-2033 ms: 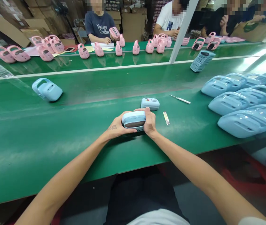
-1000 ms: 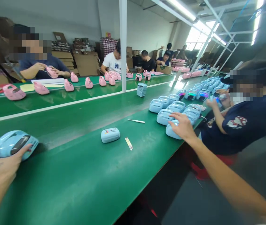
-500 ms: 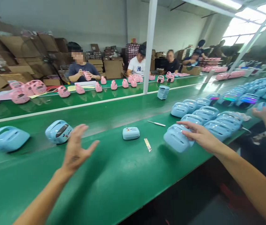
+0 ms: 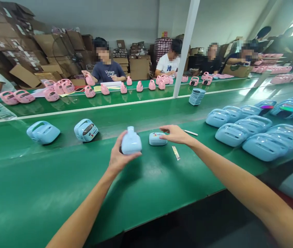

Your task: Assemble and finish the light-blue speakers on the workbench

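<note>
My left hand (image 4: 118, 153) is closed around a light-blue speaker-like casing with a carrying handle (image 4: 131, 143), held up above the green table and seen end-on. To its right lies a small stack of rounded light-blue panels (image 4: 158, 139) with a printed cartoon on top. My right hand (image 4: 175, 134) is at the right end of that stack, fingers stretched out; whether the fingertips touch it I cannot tell. A white-handled tool (image 4: 190, 132) lies just behind the right hand. Nearer to me is a small printed strip (image 4: 175, 153).
Two blue casings stand at left, one plain (image 4: 43, 133) and one with a printed front (image 4: 86, 131). Several more (image 4: 256, 146) are grouped at right. A taller panel stack (image 4: 196, 96) stands near a white post (image 4: 186, 48). People sit across the table among pink casings (image 4: 105, 89).
The blue casing went from my right hand into my left, moving leftward. My right hand has gone over to the panel stack. The view has turned left.
</note>
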{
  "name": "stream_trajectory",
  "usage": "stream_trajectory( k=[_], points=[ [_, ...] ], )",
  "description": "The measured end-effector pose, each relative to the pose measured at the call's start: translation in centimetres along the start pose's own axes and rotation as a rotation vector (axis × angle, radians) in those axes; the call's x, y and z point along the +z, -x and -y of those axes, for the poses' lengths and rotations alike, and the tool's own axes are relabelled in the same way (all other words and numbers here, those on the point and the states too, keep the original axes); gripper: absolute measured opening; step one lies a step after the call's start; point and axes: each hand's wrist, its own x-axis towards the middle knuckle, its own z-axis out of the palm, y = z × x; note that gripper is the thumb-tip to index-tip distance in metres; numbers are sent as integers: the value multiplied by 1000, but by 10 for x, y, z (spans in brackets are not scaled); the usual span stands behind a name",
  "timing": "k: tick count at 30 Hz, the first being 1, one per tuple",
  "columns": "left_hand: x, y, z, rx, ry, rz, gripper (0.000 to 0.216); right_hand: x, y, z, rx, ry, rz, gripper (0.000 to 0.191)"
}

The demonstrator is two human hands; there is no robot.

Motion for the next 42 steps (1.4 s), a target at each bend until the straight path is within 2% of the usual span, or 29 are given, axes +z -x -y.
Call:
stream_trajectory(
  k=[3, 6, 9, 12, 14, 18, 20, 24, 28, 30, 33, 37, 42],
  points=[
    [-10, -11, 23, -373, 507, -188, 93, 14, -27, -9, 7, 106, 55, 66],
    [-17, -15, 36, -592, 859, -273, 81, 22, -43, -11, 4, 175, 114, 65],
    [-21, -13, 38, -676, 1053, -348, 63, 18, -49, -13, -5, 181, 106, 70],
    [-19, -11, 35, -682, 1169, -384, 54, 13, -44, -13, -27, 126, 58, 74],
    [-15, -9, 33, -669, 1172, -374, 54, 18, -35, -9, -46, -31, 52, 70],
    [-2, 2, 30, -581, 1003, -303, 74, 50, -11, 5, -54, -847, 174, 67],
    [3, 9, 27, -511, 890, -297, 85, 73, -2, 15, -55, -1043, 157, 67],
    [12, 19, 22, -421, 719, -309, 104, 112, 6, 31, -107, -882, -21, 70],
    [17, 25, 21, -432, 671, -217, 113, 133, 15, 36, -205, -604, -195, 69],
    [18, 26, 22, -446, 667, -192, 114, 137, 20, 33, -319, -498, -242, 69],
    [17, 26, 22, -455, 660, -159, 113, 140, 26, 26, -442, -407, -243, 72],
    [17, 27, 24, -446, 673, -119, 113, 141, 30, 20, -477, -347, -264, 77],
    [18, 29, 25, -448, 717, -106, 110, 143, 32, 19, -551, -226, -371, 80]
  ],
)
